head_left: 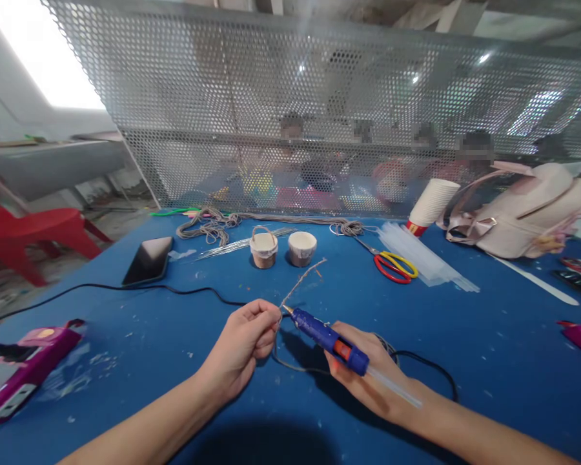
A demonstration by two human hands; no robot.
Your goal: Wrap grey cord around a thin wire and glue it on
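Note:
My left hand pinches a thin piece of twine, whose stiff-looking end slants up and to the right. My right hand is wrapped round a blue hot glue gun, with a clear glue stick poking out of its back. The gun's nozzle points left and lies close to the twine by my left fingertips; whether they touch I cannot tell. Beyond my hands stand two small paper cups partly wrapped in cord, one cup with a handle and one plain cup.
Red-and-yellow scissors, clear glue sticks, stacked paper cups and a pale backpack lie to the right. At left are a phone, a purple power strip and a black cable. A perforated metal screen borders the back.

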